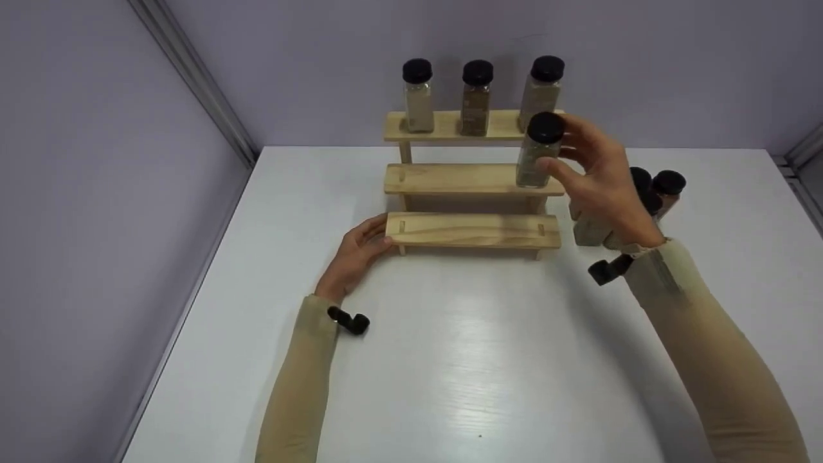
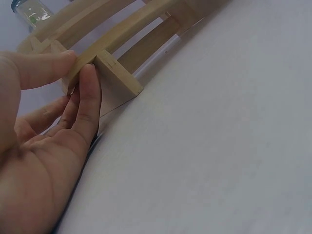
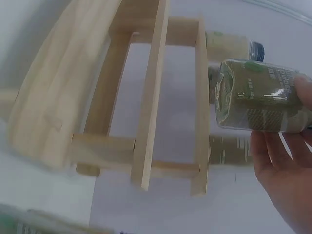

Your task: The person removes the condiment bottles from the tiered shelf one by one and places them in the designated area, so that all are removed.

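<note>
My right hand grips a square glass spice jar with a black lid, thumb in front and fingers behind. The jar is upright and overlaps the right end of the middle shelf in the head view; its flat base faces the rack in the right wrist view. With my left hand I pinch the left end of the lowest shelf of a three-tier wooden rack, thumb on top and fingers underneath. Along the top shelf stand a pale-filled jar, a brown-filled jar and a greenish jar.
Several more black-lidded jars stand on the white table right of the rack, partly hidden behind my right hand and wrist. A pale wall rises close behind the rack, and another panel borders the left side.
</note>
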The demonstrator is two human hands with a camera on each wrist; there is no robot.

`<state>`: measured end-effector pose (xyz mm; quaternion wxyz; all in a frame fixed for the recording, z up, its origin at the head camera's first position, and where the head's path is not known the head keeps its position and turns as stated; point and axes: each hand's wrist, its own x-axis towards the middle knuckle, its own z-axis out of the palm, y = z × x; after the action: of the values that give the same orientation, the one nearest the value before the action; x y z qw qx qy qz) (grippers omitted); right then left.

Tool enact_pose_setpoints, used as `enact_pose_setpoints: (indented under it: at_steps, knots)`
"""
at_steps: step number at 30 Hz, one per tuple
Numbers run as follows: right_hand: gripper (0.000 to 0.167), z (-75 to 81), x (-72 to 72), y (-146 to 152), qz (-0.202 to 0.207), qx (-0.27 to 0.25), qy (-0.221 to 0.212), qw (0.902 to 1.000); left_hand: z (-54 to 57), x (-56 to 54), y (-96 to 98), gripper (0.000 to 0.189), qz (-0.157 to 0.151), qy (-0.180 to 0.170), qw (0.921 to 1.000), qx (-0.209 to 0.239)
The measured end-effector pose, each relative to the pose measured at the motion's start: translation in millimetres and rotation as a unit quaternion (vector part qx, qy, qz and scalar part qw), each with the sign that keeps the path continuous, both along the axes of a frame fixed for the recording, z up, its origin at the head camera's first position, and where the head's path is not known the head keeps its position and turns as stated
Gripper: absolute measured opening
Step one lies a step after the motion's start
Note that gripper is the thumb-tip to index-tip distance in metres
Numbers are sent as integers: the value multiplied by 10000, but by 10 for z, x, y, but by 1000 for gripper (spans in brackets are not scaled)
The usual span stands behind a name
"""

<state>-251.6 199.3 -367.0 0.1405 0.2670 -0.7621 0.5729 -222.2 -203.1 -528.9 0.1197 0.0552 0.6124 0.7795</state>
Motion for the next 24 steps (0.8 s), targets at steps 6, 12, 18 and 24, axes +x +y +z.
enact_pose_setpoints:
  at_steps: [6,12,18,24]
  knots:
    - [58,19,29,247,-198,381,61,9991,-5,0,-3,62,-6,-5,10000,-60]
    - [54,46,61,444,-538,595,-47,9968,-18,16,-12,64,-21,64,9997,-249]
    - [55,83,89,639,-795,611,-155,9948,-18,13,-15,63,11,39,9998,-206]
    - [56,122,106,803,-1126,694,-365,9905,-12,5,-13,62,28,3,9999,-135]
